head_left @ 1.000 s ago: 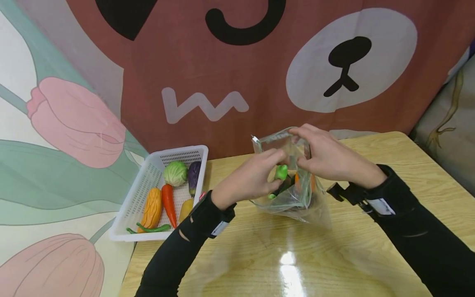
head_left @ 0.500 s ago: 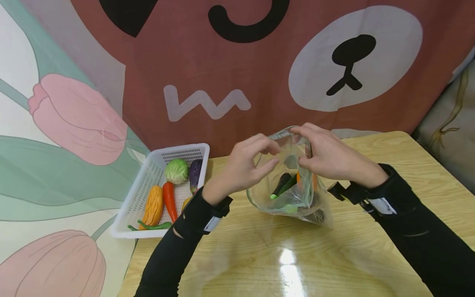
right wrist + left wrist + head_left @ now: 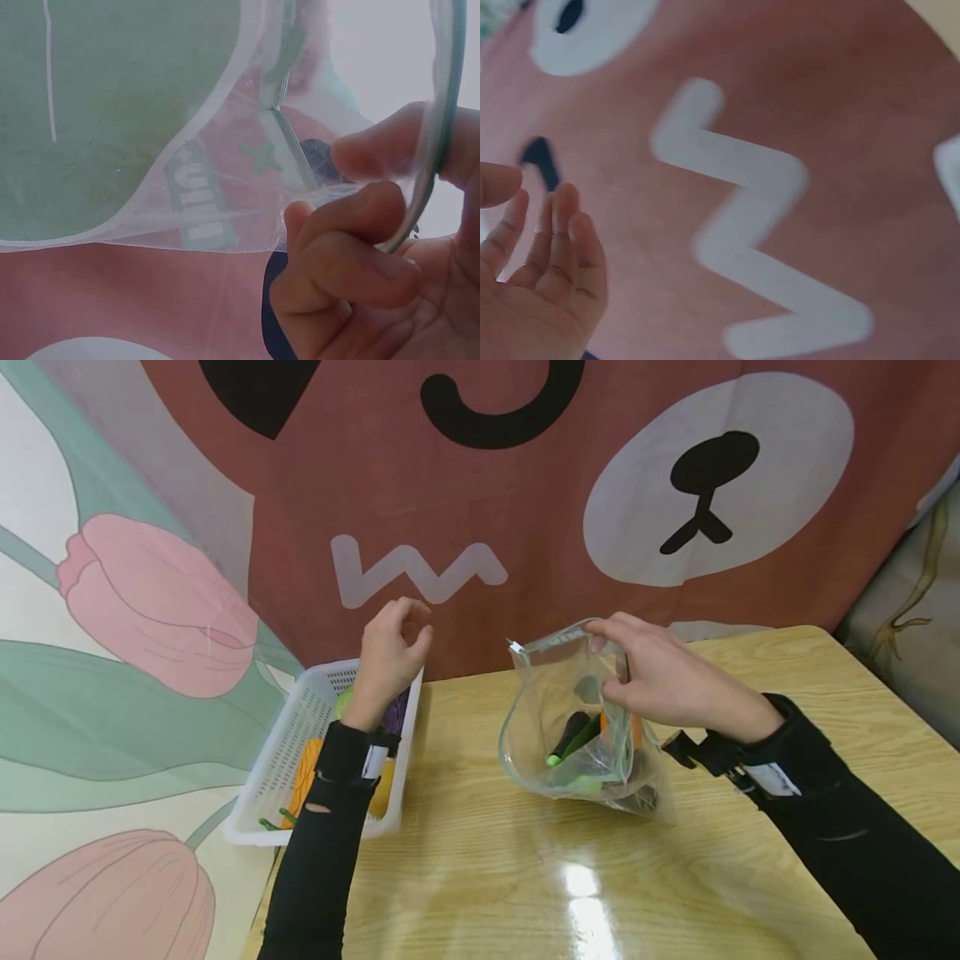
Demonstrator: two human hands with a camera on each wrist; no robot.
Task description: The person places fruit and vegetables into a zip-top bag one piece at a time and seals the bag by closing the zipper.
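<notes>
Right hand (image 3: 660, 672) has the rim of a clear zip bag (image 3: 592, 781) pinched between thumb and fingers. Bag's sitting right of centre on the table (image 3: 480, 868), mouth gaping, some dark veg (image 3: 572, 735) inside. Left hand (image 3: 392, 652) is empty, fingers loosely bent, up around the far right corner of the white basket (image 3: 251, 793) on the left, purple eggplant (image 3: 395, 713) in there.

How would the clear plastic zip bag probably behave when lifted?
The clear plastic zip bag is probably floppy, as its thin walls crease. Its bottom may sag, since long dark vegetables lie inside. Its mouth might droop should the right hand release it.
</notes>
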